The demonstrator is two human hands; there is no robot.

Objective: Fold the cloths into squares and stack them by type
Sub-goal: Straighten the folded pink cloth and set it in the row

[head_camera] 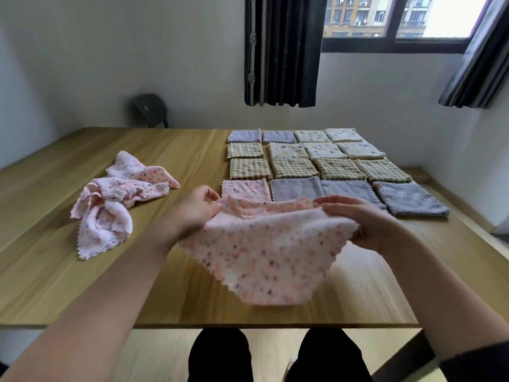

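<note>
Both hands (192, 213) (366, 224) grip pink dotted cloth (264, 255) above table (55, 285).

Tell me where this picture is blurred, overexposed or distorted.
Head view: the held pink cloth looks motion-blurred, the folded squares sharper; the window is blown out white on its right side; the wide lens tilts the right curtain.

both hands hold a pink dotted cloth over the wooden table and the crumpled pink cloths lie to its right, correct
Not quite. The head view shows the crumpled pink dotted cloths lying left of the held pink dotted cloth, not right. The left hand and right hand do hold it over the wooden table.
</note>
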